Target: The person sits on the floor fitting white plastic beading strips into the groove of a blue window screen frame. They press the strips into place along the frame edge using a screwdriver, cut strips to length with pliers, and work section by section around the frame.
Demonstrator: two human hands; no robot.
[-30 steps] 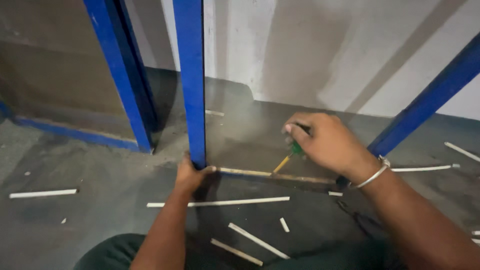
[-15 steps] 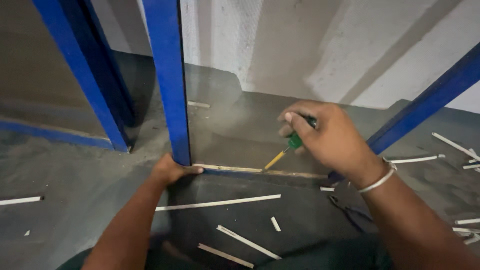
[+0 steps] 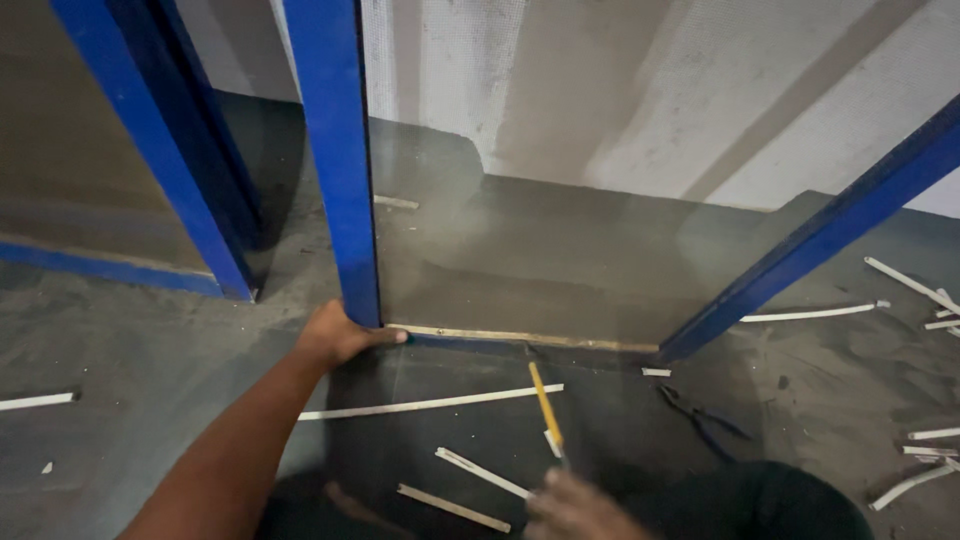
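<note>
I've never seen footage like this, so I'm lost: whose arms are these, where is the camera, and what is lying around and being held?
The camera sits on a person's head and looks down at their own two bare hands. The left hand presses against the foot of a blue frame that holds a pane and stands on a grey floor. The right hand, low in the picture, holds a tool with a yellow shaft pointing up toward the frame. White strips lie scattered on the floor, and dark pliers lie nearby.
</note>
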